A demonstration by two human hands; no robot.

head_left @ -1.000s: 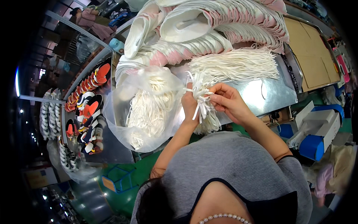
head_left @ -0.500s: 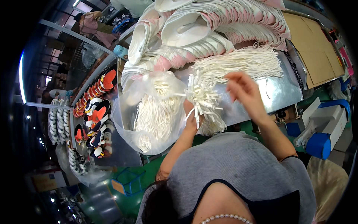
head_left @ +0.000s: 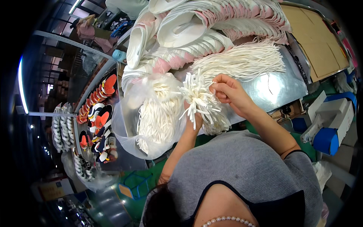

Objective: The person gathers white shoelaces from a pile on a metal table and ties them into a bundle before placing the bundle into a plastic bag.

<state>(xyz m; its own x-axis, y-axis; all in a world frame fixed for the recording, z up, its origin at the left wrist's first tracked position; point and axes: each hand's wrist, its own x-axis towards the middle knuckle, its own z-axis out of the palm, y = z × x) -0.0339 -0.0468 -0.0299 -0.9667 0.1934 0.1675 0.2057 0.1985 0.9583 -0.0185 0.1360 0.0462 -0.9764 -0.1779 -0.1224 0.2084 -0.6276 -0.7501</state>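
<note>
My left hand is closed around a bundle of white shoelaces, whose cut-looking ends fan out above it. Most of its fingers are hidden behind the laces. At the bundle's right side, my right hand has its fingers curled into a pinch; whatever lies between the fingertips is too small to tell. More white laces lie in a clear plastic bag on the left. A long spread of loose laces rests on the metal tabletop beyond my right hand.
Stacked white and pink shoe uppers fill the back of the table. Brown cardboard lies at the far right, above a blue and white machine. Colourful shoe parts line a rack on the left. A blue-framed stool stands below.
My right hand has moved left to the bundle, and its spread fingers have curled into a pinch. The bundle's top has shifted slightly left and turned toward me.
</note>
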